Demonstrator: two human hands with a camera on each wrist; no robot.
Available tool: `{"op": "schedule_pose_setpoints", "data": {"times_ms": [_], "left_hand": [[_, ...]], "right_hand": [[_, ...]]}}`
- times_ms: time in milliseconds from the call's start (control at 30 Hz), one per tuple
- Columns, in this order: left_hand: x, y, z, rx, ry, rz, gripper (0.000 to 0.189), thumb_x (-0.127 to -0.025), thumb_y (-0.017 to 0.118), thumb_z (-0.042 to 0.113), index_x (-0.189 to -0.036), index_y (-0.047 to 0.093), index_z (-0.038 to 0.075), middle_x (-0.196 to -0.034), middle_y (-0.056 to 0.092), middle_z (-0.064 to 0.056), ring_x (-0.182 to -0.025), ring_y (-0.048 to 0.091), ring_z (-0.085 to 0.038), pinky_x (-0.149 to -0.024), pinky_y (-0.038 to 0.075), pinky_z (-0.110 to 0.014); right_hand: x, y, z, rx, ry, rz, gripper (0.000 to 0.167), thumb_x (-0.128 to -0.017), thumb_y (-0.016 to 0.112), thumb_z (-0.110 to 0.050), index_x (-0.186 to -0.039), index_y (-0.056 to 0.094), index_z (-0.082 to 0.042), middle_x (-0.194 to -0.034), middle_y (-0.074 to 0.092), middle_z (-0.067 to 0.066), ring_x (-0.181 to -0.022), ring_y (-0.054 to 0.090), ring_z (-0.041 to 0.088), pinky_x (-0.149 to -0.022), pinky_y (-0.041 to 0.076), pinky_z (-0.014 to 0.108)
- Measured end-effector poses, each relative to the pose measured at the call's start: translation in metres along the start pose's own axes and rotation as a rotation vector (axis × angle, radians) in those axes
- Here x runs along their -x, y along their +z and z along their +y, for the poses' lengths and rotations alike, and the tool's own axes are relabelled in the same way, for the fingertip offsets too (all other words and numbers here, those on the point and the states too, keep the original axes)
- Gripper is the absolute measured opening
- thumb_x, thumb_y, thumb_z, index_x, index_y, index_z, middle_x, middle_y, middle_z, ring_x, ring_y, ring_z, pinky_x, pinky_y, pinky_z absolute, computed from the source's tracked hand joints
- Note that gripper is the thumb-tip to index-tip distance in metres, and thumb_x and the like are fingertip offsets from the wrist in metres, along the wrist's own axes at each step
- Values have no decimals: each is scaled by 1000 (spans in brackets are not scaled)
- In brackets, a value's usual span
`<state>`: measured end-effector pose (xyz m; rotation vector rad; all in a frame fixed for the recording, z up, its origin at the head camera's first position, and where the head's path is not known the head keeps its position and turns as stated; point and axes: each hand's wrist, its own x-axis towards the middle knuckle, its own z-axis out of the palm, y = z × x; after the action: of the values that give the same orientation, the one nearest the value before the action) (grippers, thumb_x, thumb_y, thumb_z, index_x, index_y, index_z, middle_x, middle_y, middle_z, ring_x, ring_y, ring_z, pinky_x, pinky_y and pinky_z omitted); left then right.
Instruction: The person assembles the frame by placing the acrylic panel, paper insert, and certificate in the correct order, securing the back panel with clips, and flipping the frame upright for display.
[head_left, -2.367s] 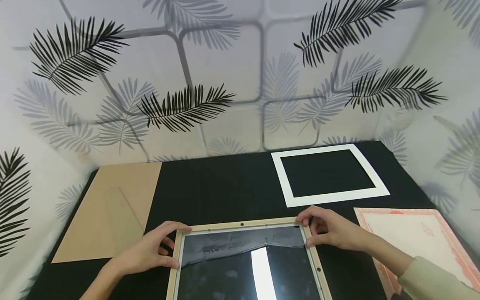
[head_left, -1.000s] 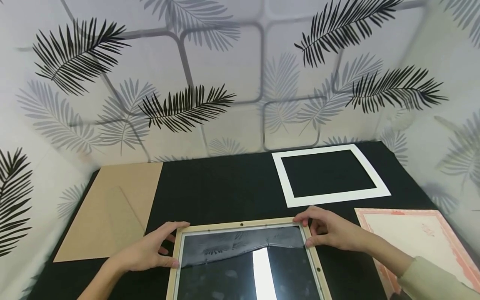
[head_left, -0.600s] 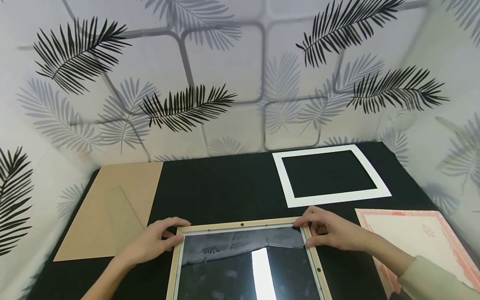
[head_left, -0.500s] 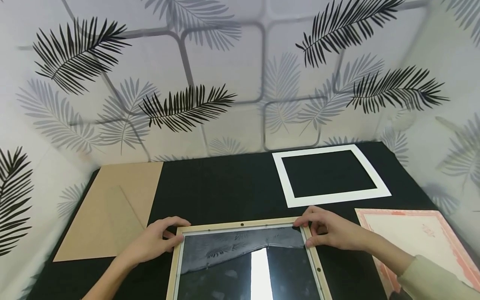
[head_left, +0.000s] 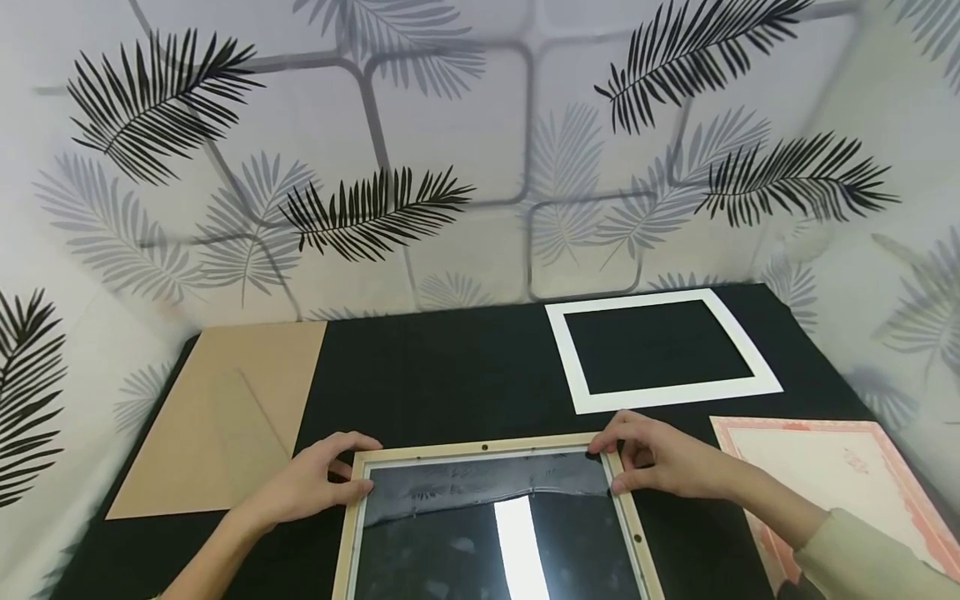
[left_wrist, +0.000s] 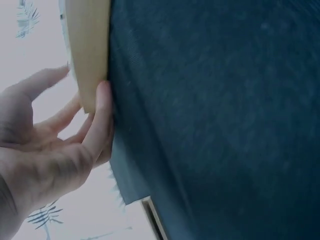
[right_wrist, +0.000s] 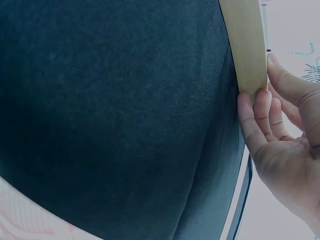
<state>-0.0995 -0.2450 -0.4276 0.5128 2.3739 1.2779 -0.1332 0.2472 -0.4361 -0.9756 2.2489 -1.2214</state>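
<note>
A picture frame [head_left: 482,448] of pale wood lies at the near middle of the black cloth, its glass pane [head_left: 480,542] reflecting a bright strip of light. My left hand [head_left: 307,482] grips the far left corner, thumb on the inner edge and fingers over the outside. At the far right corner my right hand [head_left: 660,457] pinches the frame between thumb and fingers. The left wrist view shows the frame's wooden side [left_wrist: 90,45] with my fingertips round its end. In the right wrist view, fingers press against the other wooden side [right_wrist: 246,45]. The frame's near end is out of view.
Behind my left hand lies a brown backing board [head_left: 225,417] with a flap on it. A white mat [head_left: 566,358] with a rectangular opening lies at the back right. Right of my right hand is a pink-bordered sheet [head_left: 832,475], partly under my forearm. A leaf-patterned curtain [head_left: 465,233] hangs behind.
My left hand has slid up the frame's left side, so its thumb now sits near the far corner. The glass's reflection has shifted slightly. My right hand keeps its place.
</note>
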Motion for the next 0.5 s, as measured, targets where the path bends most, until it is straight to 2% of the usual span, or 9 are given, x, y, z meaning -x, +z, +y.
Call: {"op": "schedule_pose_setpoints", "data": {"times_ms": [100,200,367,500], "left_hand": [[5,-4,4,13,8,-83,70,-89,81,16,-148,45,4,-140,43,-21,-111,56,-36,-77,57,-35],[8,-6,7,57,4,-156,86,-86,84,15,-155,34,4,-145,35,-20,-118,48,-39,-81,57,-36],[11,-10,7,49,25,-229,94,-87,83,16,-159,25,6,-150,29,-20,-120,41,-37,-87,53,-39],[12,-10,6,59,20,-240,95,-86,83,15,-159,24,6,-149,29,-20,-118,40,-36,-89,51,-41]], "right_hand": [[0,-1,-1,-7,-3,3,43,-88,81,-18,-127,65,-11,-114,55,7,-80,56,17,-71,55,28],[1,-1,-2,-11,-8,7,43,-88,81,-17,-127,65,-11,-114,55,8,-80,56,18,-70,55,28],[2,0,2,-14,-28,11,42,-89,81,-18,-127,65,-11,-113,56,7,-79,56,17,-70,55,28],[2,1,4,-10,-30,12,41,-89,80,-18,-127,65,-11,-113,56,7,-78,56,16,-70,55,29]]}}
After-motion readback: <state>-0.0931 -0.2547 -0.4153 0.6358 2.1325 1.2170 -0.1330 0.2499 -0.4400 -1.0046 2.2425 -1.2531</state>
